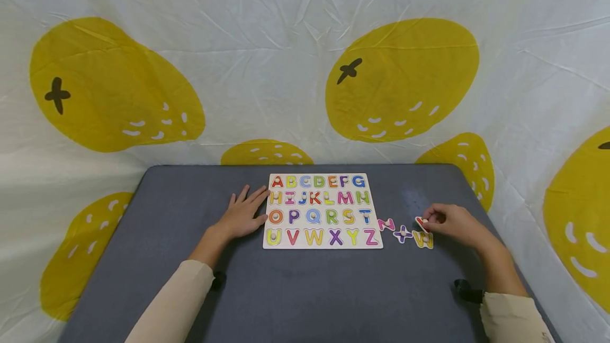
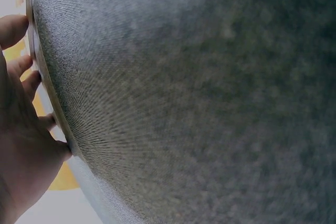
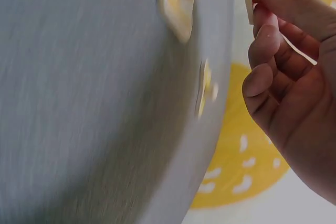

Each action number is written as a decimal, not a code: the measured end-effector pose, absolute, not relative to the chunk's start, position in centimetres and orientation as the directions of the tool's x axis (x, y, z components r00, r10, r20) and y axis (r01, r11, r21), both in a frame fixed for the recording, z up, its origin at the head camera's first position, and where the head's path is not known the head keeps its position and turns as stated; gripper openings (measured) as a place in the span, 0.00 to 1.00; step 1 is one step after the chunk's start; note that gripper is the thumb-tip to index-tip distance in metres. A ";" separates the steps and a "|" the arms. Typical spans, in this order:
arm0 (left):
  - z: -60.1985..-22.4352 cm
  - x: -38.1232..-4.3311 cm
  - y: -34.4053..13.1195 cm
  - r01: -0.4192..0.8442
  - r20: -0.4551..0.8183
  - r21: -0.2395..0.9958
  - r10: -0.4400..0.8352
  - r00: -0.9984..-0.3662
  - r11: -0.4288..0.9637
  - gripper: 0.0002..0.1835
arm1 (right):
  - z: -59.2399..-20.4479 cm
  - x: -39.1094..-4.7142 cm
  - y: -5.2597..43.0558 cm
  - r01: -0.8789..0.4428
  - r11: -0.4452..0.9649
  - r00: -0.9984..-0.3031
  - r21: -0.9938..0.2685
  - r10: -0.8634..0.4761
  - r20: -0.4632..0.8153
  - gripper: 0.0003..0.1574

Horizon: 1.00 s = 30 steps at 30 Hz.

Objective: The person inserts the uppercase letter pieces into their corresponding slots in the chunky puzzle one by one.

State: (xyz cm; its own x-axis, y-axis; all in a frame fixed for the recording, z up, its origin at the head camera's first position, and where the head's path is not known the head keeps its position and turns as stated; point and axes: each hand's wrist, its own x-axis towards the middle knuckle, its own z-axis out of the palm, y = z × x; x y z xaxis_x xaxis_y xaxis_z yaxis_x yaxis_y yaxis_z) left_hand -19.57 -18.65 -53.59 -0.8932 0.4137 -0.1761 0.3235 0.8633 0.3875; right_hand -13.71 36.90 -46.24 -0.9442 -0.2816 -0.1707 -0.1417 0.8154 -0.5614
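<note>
A wooden alphabet puzzle board [image 1: 324,226] with rows of colored letters lies on the table. My left hand [image 1: 242,215] rests at its left side with fingers spread, fingertips touching the board's edge; in the left wrist view the same hand [image 2: 26,129] shows extended fingers. My right hand [image 1: 450,222] pinches a red letter piece [image 1: 420,222] between thumb and fingertips, just above the yellow W piece [image 1: 423,239]. In the right wrist view this held piece [image 3: 249,3] appears edge-on and lifted off the table. Part of its letter is hidden by the fingers.
Beside the board's lower right corner lie a pink letter piece [image 1: 386,224] and a purple X piece [image 1: 403,234], both with small knobs. The dark grey table [image 1: 305,295] meets a white curtain with yellow fruit prints [image 1: 267,83] behind it.
</note>
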 end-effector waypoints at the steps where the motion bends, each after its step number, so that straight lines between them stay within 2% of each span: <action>1: -53.6 -19.6 -18.7 0.324 -0.176 0.388 0.414 -0.893 0.863 0.40 | -46.2 -13.9 36.3 -0.156 0.808 -0.940 -0.569 -0.299 -0.167 0.06; 7: -53.9 -19.7 -18.7 0.321 -0.171 0.397 0.413 -0.894 0.860 0.40 | -46.6 -15.3 33.0 -0.220 0.766 -0.911 -0.604 -0.383 -0.154 0.05; 19: -53.7 -19.5 -18.7 0.315 -0.183 0.381 0.405 -0.896 0.869 0.40 | -47.3 -17.0 26.2 -0.191 0.717 -0.898 -0.670 -0.404 -0.176 0.05; 30: -53.6 -19.6 -18.6 0.312 -0.188 0.388 0.405 -0.895 0.868 0.40 | -48.3 -18.0 19.4 -0.344 0.659 -0.833 -0.669 -0.543 -0.107 0.06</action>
State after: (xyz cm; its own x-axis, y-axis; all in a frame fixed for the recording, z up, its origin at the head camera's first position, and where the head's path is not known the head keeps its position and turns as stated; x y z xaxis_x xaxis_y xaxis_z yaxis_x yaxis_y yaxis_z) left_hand -19.61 -18.65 -53.61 -0.8945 0.4054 -0.1883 0.3116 0.8676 0.3876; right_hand -17.99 19.42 -48.26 -0.8328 -0.5431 -0.1073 -0.3437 0.6592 -0.6688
